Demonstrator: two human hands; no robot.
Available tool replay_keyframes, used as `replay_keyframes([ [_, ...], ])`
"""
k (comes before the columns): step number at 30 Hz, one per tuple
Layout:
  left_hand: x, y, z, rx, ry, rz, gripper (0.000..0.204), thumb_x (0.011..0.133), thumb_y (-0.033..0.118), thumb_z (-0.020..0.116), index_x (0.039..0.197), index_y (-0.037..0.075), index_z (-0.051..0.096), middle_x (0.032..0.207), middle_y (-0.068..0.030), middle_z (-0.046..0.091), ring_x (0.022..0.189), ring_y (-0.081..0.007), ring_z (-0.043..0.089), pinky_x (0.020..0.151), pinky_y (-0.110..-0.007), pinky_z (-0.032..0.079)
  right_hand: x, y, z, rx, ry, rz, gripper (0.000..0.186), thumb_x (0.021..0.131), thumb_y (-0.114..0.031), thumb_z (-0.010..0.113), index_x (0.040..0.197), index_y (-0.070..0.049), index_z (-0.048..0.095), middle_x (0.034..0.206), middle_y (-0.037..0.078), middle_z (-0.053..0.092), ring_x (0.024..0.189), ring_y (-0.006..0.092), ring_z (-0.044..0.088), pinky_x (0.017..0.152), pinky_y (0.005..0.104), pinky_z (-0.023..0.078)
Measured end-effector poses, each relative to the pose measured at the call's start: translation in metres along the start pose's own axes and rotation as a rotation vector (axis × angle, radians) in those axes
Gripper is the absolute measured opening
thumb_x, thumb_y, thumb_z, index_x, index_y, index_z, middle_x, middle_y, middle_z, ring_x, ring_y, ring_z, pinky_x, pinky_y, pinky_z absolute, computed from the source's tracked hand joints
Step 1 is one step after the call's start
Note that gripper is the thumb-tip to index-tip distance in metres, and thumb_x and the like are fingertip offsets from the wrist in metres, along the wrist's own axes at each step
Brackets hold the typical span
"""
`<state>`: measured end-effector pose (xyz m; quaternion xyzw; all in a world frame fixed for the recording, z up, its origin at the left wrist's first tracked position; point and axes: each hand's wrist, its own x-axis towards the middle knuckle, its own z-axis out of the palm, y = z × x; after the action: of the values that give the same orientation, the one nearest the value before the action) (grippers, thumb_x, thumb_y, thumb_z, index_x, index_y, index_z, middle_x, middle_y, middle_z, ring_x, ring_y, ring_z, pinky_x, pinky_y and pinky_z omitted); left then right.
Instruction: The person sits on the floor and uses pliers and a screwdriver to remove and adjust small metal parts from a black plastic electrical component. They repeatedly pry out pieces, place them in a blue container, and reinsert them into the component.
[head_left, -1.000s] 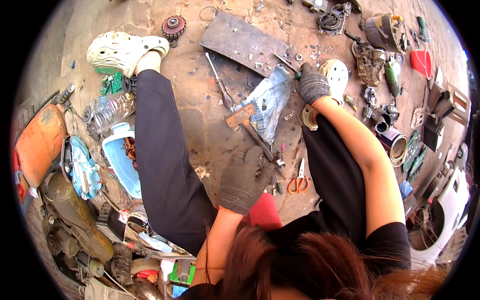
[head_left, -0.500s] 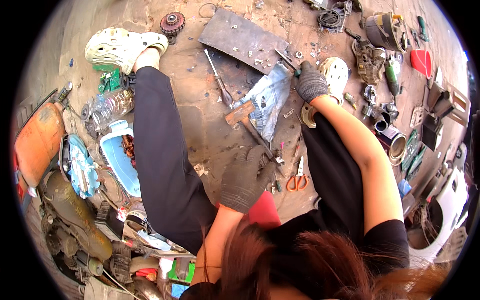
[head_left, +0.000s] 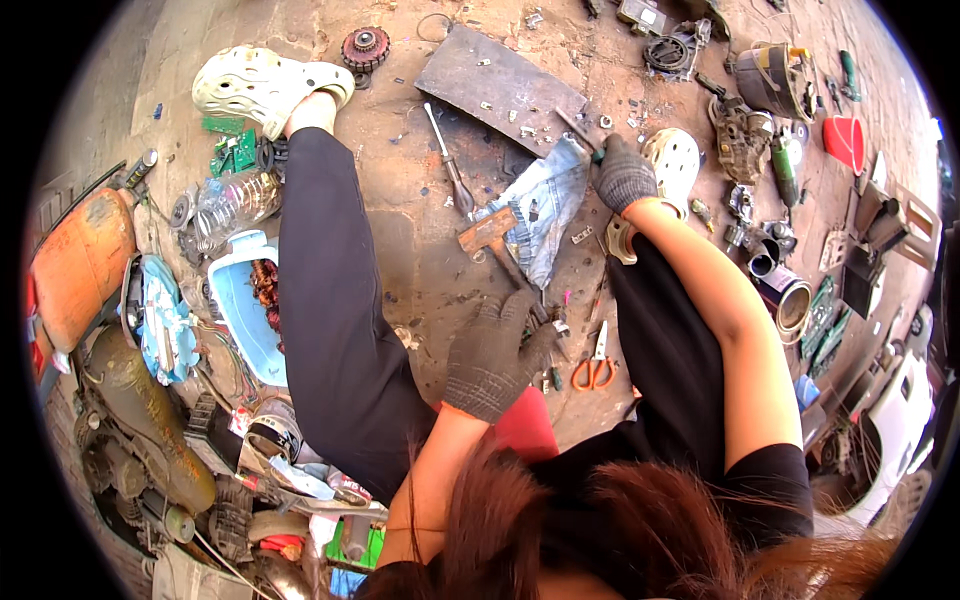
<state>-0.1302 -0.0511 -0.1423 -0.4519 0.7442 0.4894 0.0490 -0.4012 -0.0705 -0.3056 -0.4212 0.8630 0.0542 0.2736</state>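
Observation:
My right hand (head_left: 627,175), in a dark knit glove, is closed round a hand tool with a green handle and a slim metal shaft (head_left: 577,132). Its kind is unclear; its shaft points up-left over the right edge of a flat metal plate (head_left: 490,80). Below the plate lies a folded piece of denim (head_left: 550,205). A hammer (head_left: 487,231) with a brown head rests against the denim, its dark handle running toward my left hand. My gloved left hand (head_left: 488,350) hovers beside the handle's end, fingers extended and thumb apart.
A screwdriver (head_left: 450,165) lies left of the denim. Orange-handled scissors (head_left: 595,365) are near my right thigh. Small metal bits lie on the plate. A blue basin (head_left: 240,300) stands by my left leg; a red scoop (head_left: 845,140) and machine parts (head_left: 740,130) are at the right.
The view has shifted slightly, so the ground things appear a little farther right and lower. My right hand and its tool have moved slightly left relative to the plate. My left hand stays near the hammer handle.

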Motion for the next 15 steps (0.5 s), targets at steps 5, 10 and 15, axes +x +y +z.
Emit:
replay_keyframes([
  [5, -0.001, -0.001, -0.006, -0.013, 0.066, 0.101, 0.033, 0.081, 0.028, 0.065, 0.105, 0.005, 0.06, 0.091, -0.0186, 0.061, 0.085, -0.0372, 0.059, 0.074, -0.045, 0.047, -0.036, 0.011, -0.036, 0.221, -0.032, -0.12, 0.038, 0.083, -0.033, 0.057, 0.094, 0.003, 0.056, 0.085, 0.029, 0.063, 0.086, 0.042, 0.062, 0.079, 0.0476, 0.048],
  [10, -0.033, 0.013, -0.039, -0.318, 0.188, 0.2, 0.026, 0.08, 0.02, 0.069, 0.096, 0.0, 0.063, 0.089, -0.0161, 0.062, 0.083, -0.0306, 0.061, 0.073, -0.039, 0.048, -0.145, -0.024, -0.146, 1.247, -0.818, -0.051, 0.024, 0.09, -0.024, 0.057, 0.077, -0.005, 0.05, 0.066, 0.001, 0.049, 0.054, 0.0158, 0.055, 0.048, 0.0305, 0.047],
  [15, -0.094, 0.06, -0.077, -0.591, 0.396, 0.364, 0.026, 0.079, 0.009, 0.068, 0.103, -0.001, 0.064, 0.099, -0.0144, 0.063, 0.09, -0.0226, 0.061, 0.079, -0.032, 0.048, -0.282, -0.047, -0.21, 1.374, -1.148, -0.298, 0.033, 0.083, -0.032, 0.066, 0.082, -0.002, 0.051, 0.066, 0.003, 0.048, 0.062, 0.0173, 0.054, 0.062, 0.0342, 0.051],
])
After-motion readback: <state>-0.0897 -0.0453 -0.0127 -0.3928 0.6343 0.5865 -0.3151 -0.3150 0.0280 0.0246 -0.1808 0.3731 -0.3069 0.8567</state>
